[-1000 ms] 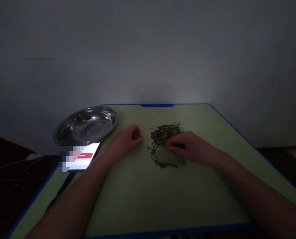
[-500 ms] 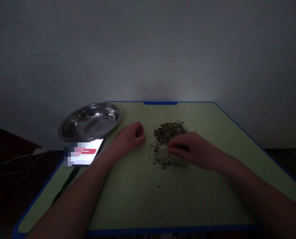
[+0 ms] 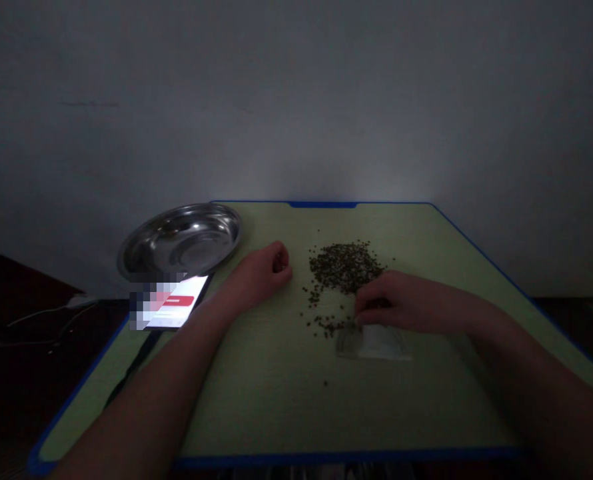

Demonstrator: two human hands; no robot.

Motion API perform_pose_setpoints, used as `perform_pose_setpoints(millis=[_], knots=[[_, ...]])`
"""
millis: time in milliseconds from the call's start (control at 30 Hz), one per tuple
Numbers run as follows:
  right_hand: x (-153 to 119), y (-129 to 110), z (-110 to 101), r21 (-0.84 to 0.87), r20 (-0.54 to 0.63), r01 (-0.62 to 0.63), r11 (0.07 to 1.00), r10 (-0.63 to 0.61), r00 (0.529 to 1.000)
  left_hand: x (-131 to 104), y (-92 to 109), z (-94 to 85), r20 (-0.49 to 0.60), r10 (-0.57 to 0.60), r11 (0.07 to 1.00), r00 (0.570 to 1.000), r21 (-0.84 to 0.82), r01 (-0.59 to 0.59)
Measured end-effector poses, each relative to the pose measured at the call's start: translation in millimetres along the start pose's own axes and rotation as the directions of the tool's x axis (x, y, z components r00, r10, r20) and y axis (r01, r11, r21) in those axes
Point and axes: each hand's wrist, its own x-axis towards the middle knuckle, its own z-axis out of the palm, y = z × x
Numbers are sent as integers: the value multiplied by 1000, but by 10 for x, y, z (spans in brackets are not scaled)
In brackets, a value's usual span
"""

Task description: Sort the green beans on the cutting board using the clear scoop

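My right hand pinches the upper part of a clear half-round protractor, whose straight edge faces me. Its fingertips are at the near right side of a pile of small dark seeds or beans. A looser scatter of the same grains lies left of the protractor, some by its left corner. Left of the pile, my left hand rests on the table in a loose curl, thumb close to the fingers. No object shows in it, though its inside is dark.
A shiny steel basin stands tilted at the table's back left. Before it lies a phone with a lit screen, partly beside my left forearm, and a dark strap. The pale green table has a blue rim. Behind is a wall.
My right hand has moved right and slightly nearer to me with the protractor, off the scattered grains, which now lie uncovered. My left hand stays in place.
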Motion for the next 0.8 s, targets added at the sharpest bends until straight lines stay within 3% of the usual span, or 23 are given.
perform_pose_setpoints(millis=[300, 400, 600, 800], knots=[[22, 189, -59, -112, -157, -91, 990, 72, 985, 1, 25, -11, -2, -2, 1000, 1000, 21, 2], [-1, 178, -79, -83, -157, -66, 994, 53, 986, 1, 6, -2, -2, 6, 1000, 1000, 16, -6], [-3, 102, -55, -12, -49, -22, 1000, 22, 999, -7, 24, -12, 9, -7, 1000, 1000, -1, 7], [62, 91, 2, -73, -175, -58, 996, 44, 984, -5, 12, -16, 3, 7, 1000, 1000, 7, -7]])
